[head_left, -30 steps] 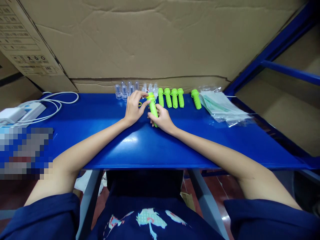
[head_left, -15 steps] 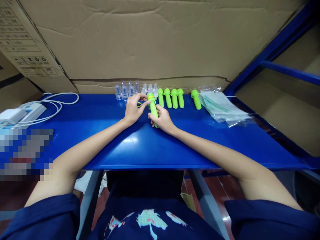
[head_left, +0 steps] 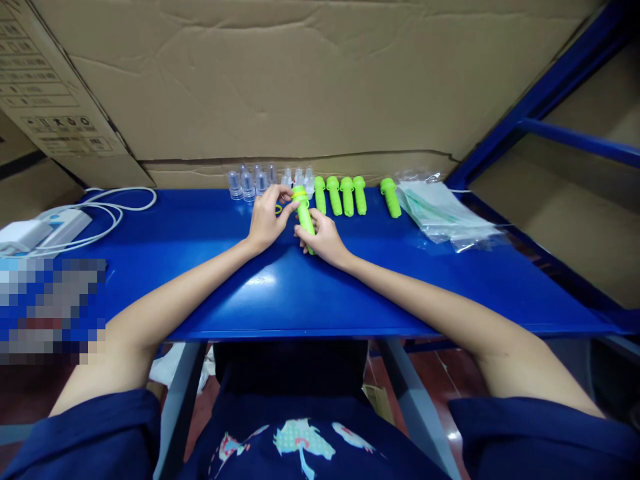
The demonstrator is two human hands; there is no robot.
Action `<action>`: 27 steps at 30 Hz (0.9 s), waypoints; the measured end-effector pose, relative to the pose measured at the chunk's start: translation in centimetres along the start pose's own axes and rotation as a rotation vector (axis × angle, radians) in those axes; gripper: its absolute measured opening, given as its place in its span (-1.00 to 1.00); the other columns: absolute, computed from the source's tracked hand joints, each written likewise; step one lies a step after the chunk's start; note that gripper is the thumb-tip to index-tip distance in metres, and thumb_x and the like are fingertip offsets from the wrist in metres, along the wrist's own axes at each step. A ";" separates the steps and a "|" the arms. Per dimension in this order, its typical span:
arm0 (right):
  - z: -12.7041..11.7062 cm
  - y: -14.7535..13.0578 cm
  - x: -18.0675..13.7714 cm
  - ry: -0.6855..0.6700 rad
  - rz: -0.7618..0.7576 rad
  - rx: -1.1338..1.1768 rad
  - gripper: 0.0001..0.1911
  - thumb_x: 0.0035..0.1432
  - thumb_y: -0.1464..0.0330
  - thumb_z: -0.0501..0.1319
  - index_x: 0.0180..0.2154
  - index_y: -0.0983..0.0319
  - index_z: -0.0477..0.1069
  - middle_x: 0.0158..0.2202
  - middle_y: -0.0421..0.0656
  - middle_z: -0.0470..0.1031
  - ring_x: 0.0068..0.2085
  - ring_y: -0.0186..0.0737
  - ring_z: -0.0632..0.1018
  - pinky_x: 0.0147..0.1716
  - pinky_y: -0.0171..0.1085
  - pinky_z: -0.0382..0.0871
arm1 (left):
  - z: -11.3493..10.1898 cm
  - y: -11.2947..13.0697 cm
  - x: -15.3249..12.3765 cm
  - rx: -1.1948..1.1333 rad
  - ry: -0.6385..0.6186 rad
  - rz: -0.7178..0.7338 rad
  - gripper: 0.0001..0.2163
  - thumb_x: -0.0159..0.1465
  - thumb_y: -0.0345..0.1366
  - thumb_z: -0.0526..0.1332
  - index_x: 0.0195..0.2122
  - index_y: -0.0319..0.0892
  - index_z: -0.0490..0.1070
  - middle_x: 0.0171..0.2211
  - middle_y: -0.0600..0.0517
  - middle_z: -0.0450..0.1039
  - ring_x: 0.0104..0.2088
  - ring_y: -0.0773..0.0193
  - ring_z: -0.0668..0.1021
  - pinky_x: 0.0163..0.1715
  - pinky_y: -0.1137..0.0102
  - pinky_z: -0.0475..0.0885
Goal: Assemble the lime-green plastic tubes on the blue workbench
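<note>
A lime-green, flashlight-shaped tube point(head_left: 305, 217) tilts over the table, its wider head up and away from me. My right hand point(head_left: 324, 239) is closed around its lower part. At the head, the thumb and fingers of my left hand point(head_left: 270, 217) pinch the tube's rim, where a yellow band point(head_left: 299, 196) runs around it. A small yellow loop point(head_left: 279, 209) shows beside my left fingers; whether it lies on the table or hangs from them I cannot tell. Several similar green tubes point(head_left: 347, 197) lie just right of my hands, and one more green tube point(head_left: 391, 198) lies farther right.
Clear plastic domed pieces point(head_left: 247, 183) stand behind my left hand, with frosted pieces point(head_left: 299, 177) beside them. Plastic bags point(head_left: 445, 210) lie at the right. A white power strip point(head_left: 65, 227) with cables is at the left of the blue table point(head_left: 250, 300). Cardboard point(head_left: 320, 80) walls the back.
Both hands keep nearly the same hold on the green tube. The whole view has shifted slightly; nothing is visibly picked up or let go.
</note>
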State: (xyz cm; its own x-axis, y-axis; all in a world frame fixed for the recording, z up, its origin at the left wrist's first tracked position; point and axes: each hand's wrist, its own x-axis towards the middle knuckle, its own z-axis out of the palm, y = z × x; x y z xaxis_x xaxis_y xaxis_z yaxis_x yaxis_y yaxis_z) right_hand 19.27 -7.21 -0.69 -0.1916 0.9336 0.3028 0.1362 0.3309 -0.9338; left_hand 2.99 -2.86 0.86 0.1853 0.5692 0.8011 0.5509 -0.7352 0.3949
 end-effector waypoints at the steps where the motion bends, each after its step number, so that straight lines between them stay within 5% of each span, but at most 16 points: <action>1: 0.0 0.0 0.0 0.000 0.001 -0.001 -0.70 0.09 0.26 0.30 -0.19 0.21 0.28 -0.45 -0.25 0.48 -0.61 -0.38 0.48 -0.72 -0.41 0.40 | 0.0 0.0 0.0 0.001 0.001 -0.002 -0.81 0.39 -0.16 0.24 -0.13 -0.18 0.42 -0.22 -0.02 0.55 -0.21 0.22 0.57 -0.13 0.30 0.42; 27: -0.3 -1.1 -0.4 -0.013 0.094 -0.047 -0.78 0.05 0.37 0.24 -0.22 0.26 0.31 -0.49 -0.23 0.50 -0.66 -0.37 0.47 -0.75 -0.41 0.39 | -1.1 -0.6 0.8 -0.165 -0.177 -0.119 -0.86 0.29 -0.23 0.34 -0.29 -0.18 0.49 -0.32 0.01 0.55 -0.32 0.30 0.55 -0.27 0.39 0.43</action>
State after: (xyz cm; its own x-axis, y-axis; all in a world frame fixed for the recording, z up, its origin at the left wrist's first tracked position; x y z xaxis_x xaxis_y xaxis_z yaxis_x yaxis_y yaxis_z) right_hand 19.53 -7.94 0.26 -0.1885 0.9591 0.2112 0.2001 0.2480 -0.9479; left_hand 1.91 -2.37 1.78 0.2748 0.7000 0.6591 0.4397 -0.7011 0.5613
